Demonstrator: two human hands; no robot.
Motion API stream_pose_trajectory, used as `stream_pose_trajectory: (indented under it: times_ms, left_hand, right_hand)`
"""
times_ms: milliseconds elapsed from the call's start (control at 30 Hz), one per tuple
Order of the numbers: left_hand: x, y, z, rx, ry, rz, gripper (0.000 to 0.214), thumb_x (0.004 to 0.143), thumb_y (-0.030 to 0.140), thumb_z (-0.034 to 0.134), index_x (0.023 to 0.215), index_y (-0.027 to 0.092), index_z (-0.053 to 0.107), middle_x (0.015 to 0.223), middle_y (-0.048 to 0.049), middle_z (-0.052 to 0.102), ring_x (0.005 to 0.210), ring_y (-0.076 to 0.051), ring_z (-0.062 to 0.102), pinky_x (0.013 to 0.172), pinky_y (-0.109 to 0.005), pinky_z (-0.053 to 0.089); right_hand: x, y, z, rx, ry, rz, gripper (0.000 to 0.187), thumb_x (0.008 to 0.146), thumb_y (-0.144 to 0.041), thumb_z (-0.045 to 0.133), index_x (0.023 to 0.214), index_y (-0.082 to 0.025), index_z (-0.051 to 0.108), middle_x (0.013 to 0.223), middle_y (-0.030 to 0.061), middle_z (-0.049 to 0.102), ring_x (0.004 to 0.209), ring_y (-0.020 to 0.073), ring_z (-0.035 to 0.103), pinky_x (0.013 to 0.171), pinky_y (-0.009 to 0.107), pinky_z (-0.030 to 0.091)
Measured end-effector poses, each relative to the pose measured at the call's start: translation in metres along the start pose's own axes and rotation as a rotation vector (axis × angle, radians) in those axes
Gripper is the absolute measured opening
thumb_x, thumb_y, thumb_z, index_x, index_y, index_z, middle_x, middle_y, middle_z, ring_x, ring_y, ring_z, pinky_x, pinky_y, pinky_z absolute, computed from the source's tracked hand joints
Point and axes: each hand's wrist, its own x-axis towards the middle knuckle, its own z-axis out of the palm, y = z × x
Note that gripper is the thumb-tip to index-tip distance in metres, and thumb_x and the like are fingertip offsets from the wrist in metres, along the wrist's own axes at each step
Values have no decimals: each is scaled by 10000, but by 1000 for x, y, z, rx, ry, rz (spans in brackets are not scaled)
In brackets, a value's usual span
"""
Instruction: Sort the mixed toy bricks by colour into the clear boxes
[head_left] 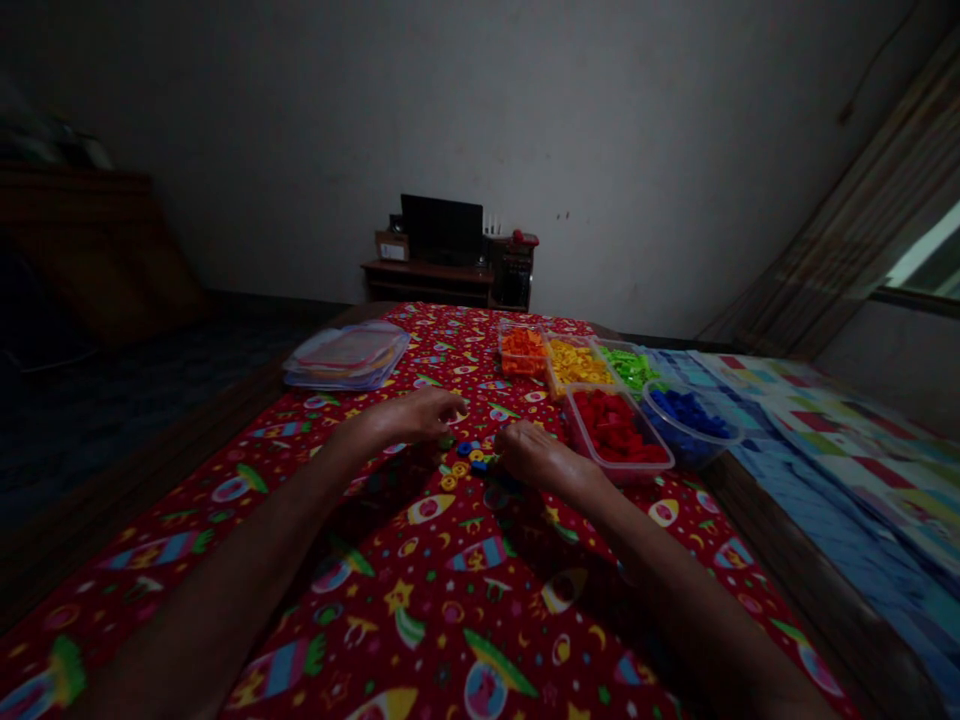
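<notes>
My left hand (pixel 431 412) hovers over the tablecloth with its fingers curved and apart, near a small green piece (pixel 447 442). Across from it, my right hand (pixel 525 447) is closed with its fingers curled downward; what lies in them, if anything, is hidden. Between the two hands is a loose group of small plastic pieces: a round blue piece (pixel 465 449), yellow pieces (pixel 448 482) and a blue piece (pixel 479 467) beside my right fingers. Dim light and small size hide their exact shape.
Tubs of orange (pixel 523 342), yellow (pixel 577 362), green (pixel 632 368), red (pixel 611 425) and blue pieces (pixel 686 412) stand right. Stacked clear lids (pixel 346 355) lie left on the red patterned tablecloth (pixel 420 620). Behind are a monitor (pixel 442 229) and a bed (pixel 847 430) at right.
</notes>
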Motion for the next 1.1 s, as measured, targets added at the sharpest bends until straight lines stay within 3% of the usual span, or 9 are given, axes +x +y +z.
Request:
stream_pose_trajectory:
  times_ms: [67,167,300,400,567,733,833,933,1100]
  left_hand:
    - [-13,8,2,-19,-29,34,279,739,137,541,984,185,665,939,-24,703,849,-166,639,722,-203,464]
    - [-33,14,22,-56,-85,107,246,751,138,543,959,200,657,918,-17,681,816,-159,633,713,-207,474]
    - [-45,8,62,-79,123,148,312,801,188,534,1107,213,588,1126,-69,614,996,-192,594,853,-269,477]
    - [-41,5,76,-103,182,158,263,826,180,486,1072,198,577,1064,-73,626,950,-186,593,857,-284,475]
    - [-38,8,65,-171,198,68,180,798,239,501,942,180,591,941,-55,640,851,-181,593,744,-255,470]
    - [-35,5,49,-228,133,-58,170,750,314,528,806,186,625,746,-6,644,667,-164,584,592,-235,428]
    - [-29,4,48,-325,196,-63,237,729,369,548,842,186,649,782,-9,676,693,-172,605,638,-248,455]
    - [-26,9,48,-483,279,-47,284,736,398,536,873,179,653,841,-23,698,748,-186,628,698,-275,489]
    - [-27,25,45,-571,402,-71,296,736,390,570,914,169,652,875,-41,711,783,-198,649,717,-302,517]
  right_hand:
    - [2,3,3,43,36,-11,95,800,-58,541,839,-145,544,809,31,548,750,136,478,698,244,372]
    - [10,5,7,122,91,9,87,816,-61,511,839,-139,540,784,24,538,702,125,448,653,238,345]
    - [24,4,19,201,105,-17,78,851,-96,486,865,-135,552,784,31,545,702,128,439,655,242,335]
    - [29,2,36,189,94,-43,87,853,-91,475,849,-140,547,813,45,546,739,141,443,699,255,352]
    - [26,-2,46,152,71,-39,77,833,-94,494,855,-145,548,829,49,552,777,154,452,738,271,363]
    - [29,-9,30,277,-37,27,97,805,-99,506,767,-141,585,700,8,552,645,114,431,617,241,317]
    - [37,-9,20,395,22,125,94,778,-110,522,758,-131,612,665,-1,566,614,100,437,580,230,298]
    - [46,-6,12,661,111,316,72,777,-165,548,779,-139,616,671,-13,580,614,95,481,566,207,328]
    - [48,-10,7,1318,-44,582,208,859,-323,507,755,-156,573,595,-26,560,521,80,496,514,188,389]
